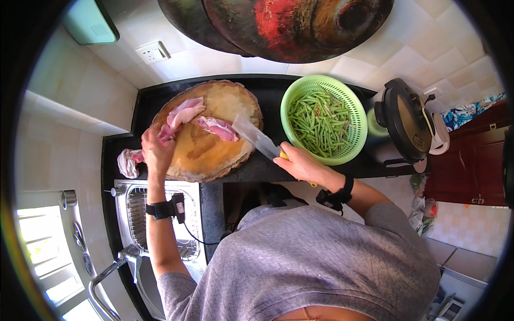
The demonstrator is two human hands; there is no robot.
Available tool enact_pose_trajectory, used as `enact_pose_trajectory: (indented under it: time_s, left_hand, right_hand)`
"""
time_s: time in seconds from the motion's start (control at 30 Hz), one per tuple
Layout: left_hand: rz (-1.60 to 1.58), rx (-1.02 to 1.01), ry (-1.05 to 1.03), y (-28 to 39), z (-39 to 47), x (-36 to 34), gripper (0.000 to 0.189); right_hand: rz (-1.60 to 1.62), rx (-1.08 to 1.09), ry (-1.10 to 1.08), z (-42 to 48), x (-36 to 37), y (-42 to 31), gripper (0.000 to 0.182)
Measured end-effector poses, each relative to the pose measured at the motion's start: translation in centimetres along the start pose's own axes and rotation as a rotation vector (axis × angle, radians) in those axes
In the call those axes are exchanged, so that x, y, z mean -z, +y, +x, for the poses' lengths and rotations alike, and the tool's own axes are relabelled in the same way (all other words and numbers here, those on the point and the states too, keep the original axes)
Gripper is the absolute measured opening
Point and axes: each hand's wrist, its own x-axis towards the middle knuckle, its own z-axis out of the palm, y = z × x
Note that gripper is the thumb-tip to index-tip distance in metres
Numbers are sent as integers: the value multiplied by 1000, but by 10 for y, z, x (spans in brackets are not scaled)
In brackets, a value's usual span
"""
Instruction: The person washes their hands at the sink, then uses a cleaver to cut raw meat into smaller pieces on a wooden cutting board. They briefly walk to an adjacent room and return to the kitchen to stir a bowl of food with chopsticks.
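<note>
A thick round wooden chopping block (200,160) with a rough bark rim rests on the dark counter. My left hand (157,149) is at its left edge, fingers closed on a small piece of raw meat (166,135); the fingertips are partly hidden. A larger pale pink piece of meat (186,111) lies just beyond it. Near the middle of the block is a separate strip of raw meat (218,128) with white fat. My right hand (299,162) grips the yellow handle of a kitchen knife (257,138), its broad blade pointing left over the block's right edge, near the strip.
A green plastic colander (363,120) of cut green beans (321,122) stands right of the block, before an electric pressure cooker (401,120). A pink and white bundle (129,163) lies left. Below is a steel sink (120,200) with rack and faucet (96,287). Dark round pans (277,28) hang above.
</note>
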Motion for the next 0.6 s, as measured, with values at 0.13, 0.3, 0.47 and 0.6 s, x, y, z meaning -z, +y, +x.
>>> enact_pose_trajectory:
  time_s: [0.13,0.3,0.47,0.6]
  left_hand:
    - [-250,-305,-208,48,12,-37,49]
    - [-39,-458,-415,72,22,-69,35]
    - [-77,-335,-653,63,22,-62,27]
    - [-641,85,-721,69,21,-39,21]
  right_hand:
    - [292,-289,-27,-6,4,-6,30]
    - [324,-264,12,-15,1,6,30]
    - [377,-281,9,-19,-3,13,30]
    - [408,-315,-26,-12,-4,10,29]
